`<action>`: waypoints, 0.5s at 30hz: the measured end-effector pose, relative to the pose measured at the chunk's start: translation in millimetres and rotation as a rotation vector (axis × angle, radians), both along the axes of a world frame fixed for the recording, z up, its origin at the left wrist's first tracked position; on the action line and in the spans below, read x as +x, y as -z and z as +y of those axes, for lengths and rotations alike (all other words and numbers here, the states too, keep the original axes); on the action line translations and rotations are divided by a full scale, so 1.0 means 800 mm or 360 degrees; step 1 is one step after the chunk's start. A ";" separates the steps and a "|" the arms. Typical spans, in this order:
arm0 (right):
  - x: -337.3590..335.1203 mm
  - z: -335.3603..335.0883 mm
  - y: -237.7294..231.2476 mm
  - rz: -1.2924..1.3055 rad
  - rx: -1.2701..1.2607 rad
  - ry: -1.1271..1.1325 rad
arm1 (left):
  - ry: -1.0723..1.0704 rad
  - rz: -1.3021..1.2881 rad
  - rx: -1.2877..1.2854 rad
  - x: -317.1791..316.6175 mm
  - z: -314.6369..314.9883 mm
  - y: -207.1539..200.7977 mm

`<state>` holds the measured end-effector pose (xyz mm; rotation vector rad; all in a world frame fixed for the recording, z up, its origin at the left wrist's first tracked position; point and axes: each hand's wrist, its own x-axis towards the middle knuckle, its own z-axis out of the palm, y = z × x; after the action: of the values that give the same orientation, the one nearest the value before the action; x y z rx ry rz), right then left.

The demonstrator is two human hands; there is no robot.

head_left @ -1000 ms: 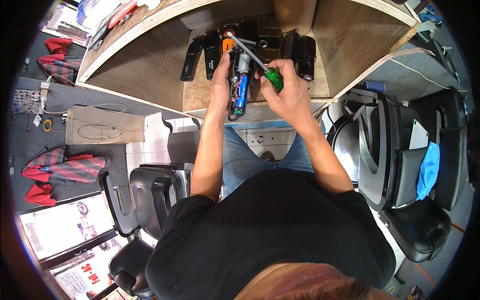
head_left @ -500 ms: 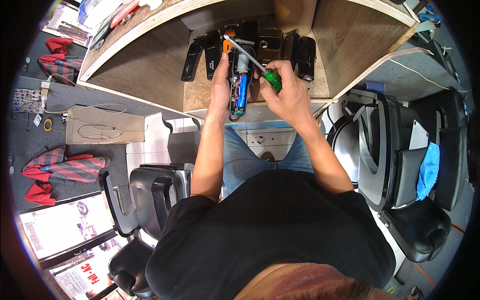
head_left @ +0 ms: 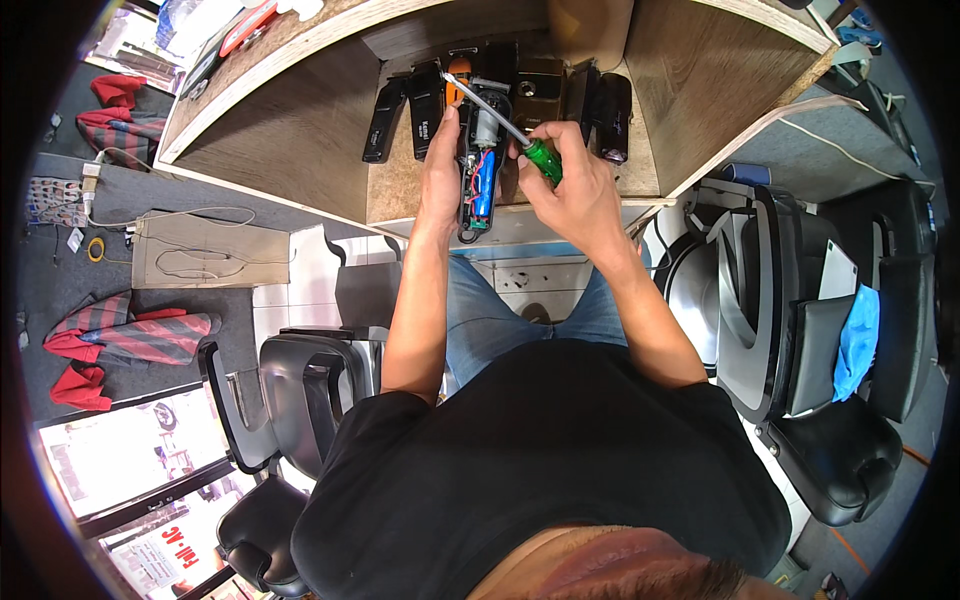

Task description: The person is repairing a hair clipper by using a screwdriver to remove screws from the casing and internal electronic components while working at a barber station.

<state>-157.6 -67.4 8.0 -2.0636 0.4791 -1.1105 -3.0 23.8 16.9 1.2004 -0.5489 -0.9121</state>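
Note:
My left hand (head_left: 438, 182) is closed along the left side of an opened hair clipper (head_left: 486, 185). Its casing is off, showing a blue battery, red wires and a silver motor. In my right hand (head_left: 582, 195) is a screwdriver (head_left: 543, 160) with a green handle, gripped between thumb and fingers. The shaft slants up and left across the clipper's upper end, its tip beside an orange part (head_left: 458, 72). Whether the tip touches anything, I cannot tell. Behind my hands lie other clippers: a slim black one (head_left: 384, 120), another black one (head_left: 427, 100) and a brown one (head_left: 540, 90).
The clippers lie in a wooden cubby with a side panel (head_left: 690, 90) on the right. A dark rounded device (head_left: 613, 118) sits near that panel. Black salon chairs stand on both sides, one (head_left: 310, 395) left and one (head_left: 760, 300) right, with a blue cloth (head_left: 857, 340).
The screwdriver tip has shifted slightly left, uncovering more of the orange part. Both hands and the opened clipper stay almost in place.

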 end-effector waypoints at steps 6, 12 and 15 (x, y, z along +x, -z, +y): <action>0.001 -0.002 0.003 -0.0012 0.0004 -0.0020 | -0.0093 0.0019 0.0057 -0.004 -0.001 -0.003; 0.002 -0.002 0.006 -0.0037 -0.0018 -0.0014 | -0.0102 0.0001 0.0071 -0.002 -0.002 0.000; 0.002 -0.002 0.006 -0.0037 -0.0009 -0.0016 | -0.0090 -0.0049 0.0052 -0.002 -0.002 0.001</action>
<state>-156.0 -68.7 3.4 -2.0535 0.4542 -1.1303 -4.7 22.5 16.2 1.2550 -0.5239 -0.8587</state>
